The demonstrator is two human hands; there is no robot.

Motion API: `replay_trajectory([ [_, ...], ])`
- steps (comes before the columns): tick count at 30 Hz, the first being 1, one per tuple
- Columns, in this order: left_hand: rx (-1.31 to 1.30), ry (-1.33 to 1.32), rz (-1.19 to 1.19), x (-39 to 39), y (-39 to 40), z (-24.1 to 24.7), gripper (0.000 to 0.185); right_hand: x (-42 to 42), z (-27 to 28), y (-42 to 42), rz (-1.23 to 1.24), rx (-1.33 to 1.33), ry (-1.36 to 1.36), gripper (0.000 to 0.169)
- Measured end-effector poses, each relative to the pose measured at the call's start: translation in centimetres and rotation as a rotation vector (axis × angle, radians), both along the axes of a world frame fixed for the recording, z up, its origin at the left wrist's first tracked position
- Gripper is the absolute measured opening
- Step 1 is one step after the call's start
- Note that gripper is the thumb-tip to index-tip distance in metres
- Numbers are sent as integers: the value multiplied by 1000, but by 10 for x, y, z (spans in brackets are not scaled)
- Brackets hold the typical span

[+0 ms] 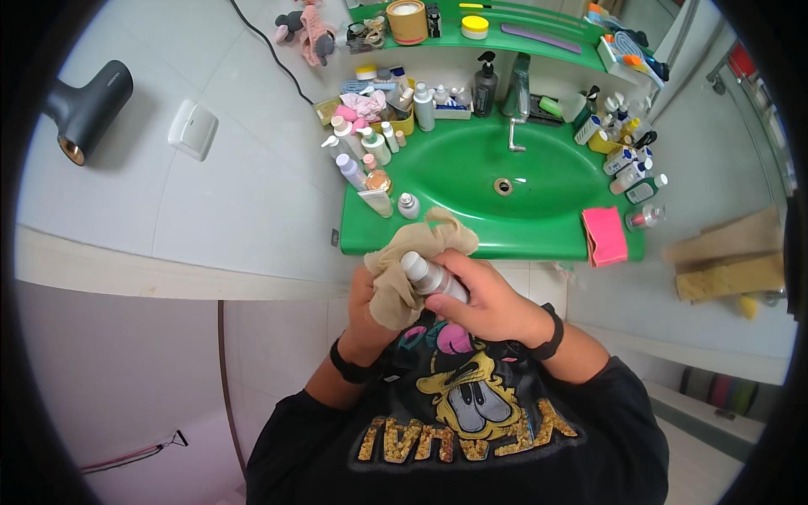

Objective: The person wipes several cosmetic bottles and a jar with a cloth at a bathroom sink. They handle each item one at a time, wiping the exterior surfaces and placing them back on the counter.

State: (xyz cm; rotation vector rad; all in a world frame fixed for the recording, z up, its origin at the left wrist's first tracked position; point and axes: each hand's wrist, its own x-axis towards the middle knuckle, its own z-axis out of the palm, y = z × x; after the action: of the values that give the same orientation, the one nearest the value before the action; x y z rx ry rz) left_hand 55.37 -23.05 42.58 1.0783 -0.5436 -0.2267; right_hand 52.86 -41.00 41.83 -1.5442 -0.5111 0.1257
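In my right hand (483,297) I hold a small cosmetic bottle (435,278) with a white cap, tilted up to the left. A beige cloth (398,278) is gripped in my left hand (366,309), its folds bunched against the bottle's cap end and partly hiding my fingers. Both hands are in front of my chest, at the near edge of the green sink counter (505,246). Just beyond the cloth stand a small white bottle with a silvery cap (408,206) and a pale squeeze tube (377,203).
Pump bottles (375,146) and a yellow basket (404,124) crowd the counter's left side. More bottles (631,173) line the right, near a folded pink cloth (604,233). A faucet (519,85) rises behind the basin (467,170). A hair dryer (95,110) is at the left wall.
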Motion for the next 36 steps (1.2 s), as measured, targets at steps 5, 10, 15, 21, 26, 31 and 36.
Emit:
replay_trajectory([
  [5, -6, 147, 173, -12, 6, -34, 38, 2, -7, 9, -298, -461, -562, 44],
  [10, -228, 290, 70, -12, 7, -26, 42, 1, -7, 13, -325, -546, -622, 43],
  [15, -105, 321, 85, -11, 13, -13, 40, 1, 1, 12, -308, -509, -656, 47],
  [21, 6, 139, 4, -8, 16, -13, 46, -2, 2, 11, -272, -453, -590, 48],
  [26, -187, 286, -3, -20, 18, -43, 50, -4, 1, 10, -254, -498, -542, 47],
  [31, -114, 135, -1, -15, 11, -63, 57, -5, -10, 18, -305, -306, -379, 47],
  [36, 71, 186, -86, -25, -4, -76, 68, -1, -6, 15, -533, -348, -400, 47],
])
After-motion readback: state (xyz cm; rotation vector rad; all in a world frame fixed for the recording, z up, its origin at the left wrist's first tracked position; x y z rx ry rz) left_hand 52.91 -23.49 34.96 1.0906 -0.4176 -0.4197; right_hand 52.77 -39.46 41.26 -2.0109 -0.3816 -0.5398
